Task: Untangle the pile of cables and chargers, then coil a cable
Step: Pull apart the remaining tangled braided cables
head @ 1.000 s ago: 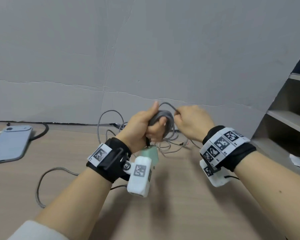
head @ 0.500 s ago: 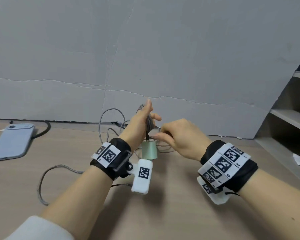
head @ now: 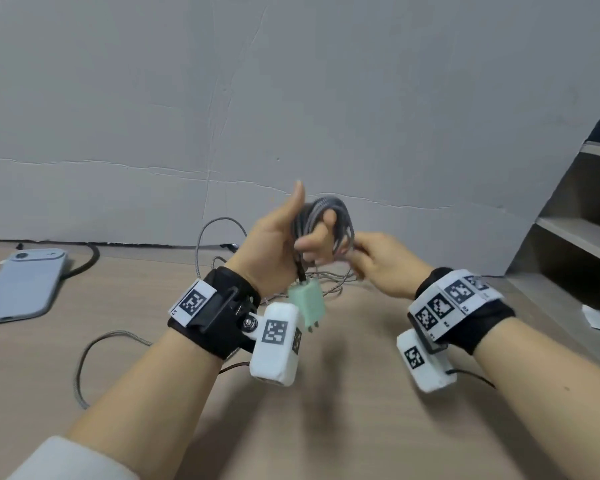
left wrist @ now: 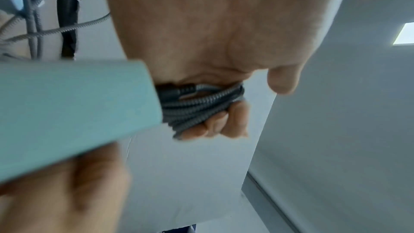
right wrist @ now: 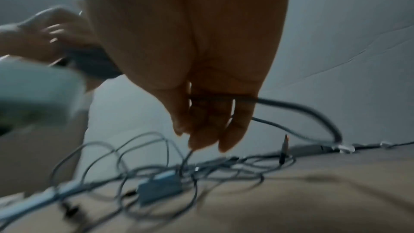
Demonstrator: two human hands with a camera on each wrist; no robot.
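Bare light wooden tabletop point(head: 343, 427) in front, hemmed at the back by a creased grey backdrop sheet point(head: 291, 98) and on the right by grey shelving point(head: 575, 237). Held above the middle of it, a coil of grey braided cable point(head: 329, 220), wrapped by the curled fingers of the left hand point(head: 284, 244), thumb raised; hanging just below that fist, a mint-green plug-in charger point(head: 307, 301), prongs down. Touching the coil's right side, the right hand point(head: 385, 265), fingers bent and pinching a strand of the same cable. Behind, on the table, a loose tangle of thin grey cables point(right wrist: 156, 166). Far left, a pale blue phone point(head: 21, 282) lying flat. Wristbands with black-and-white square markers, no readable writing.
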